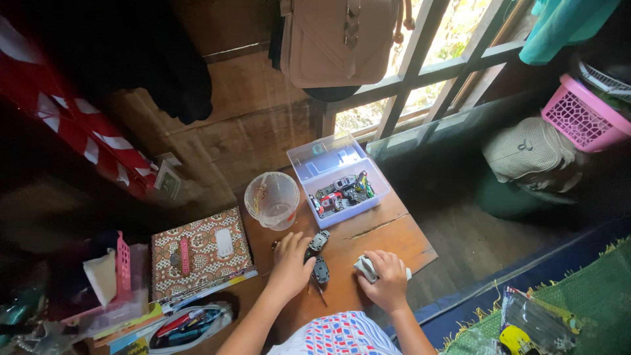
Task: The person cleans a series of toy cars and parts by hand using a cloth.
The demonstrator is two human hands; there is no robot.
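Note:
My left hand [289, 263] rests on the small wooden table [394, 233], its fingers touching a small dark grey car-key shell [319, 241]. A second dark key part [321, 270] lies just to the right of that hand, with a thin tool beneath it. My right hand [388, 276] is closed around a small white object [363, 266]. Beyond both hands stands an open pale blue plastic box [378, 194] holding several small dark, red and green parts.
A clear plastic cup [272, 198] stands left of the box. A patterned book [199, 253] and a pencil case [187, 325] lie at left, with a pink basket [582, 115] at right. A beige bag [338, 39] hangs by the window.

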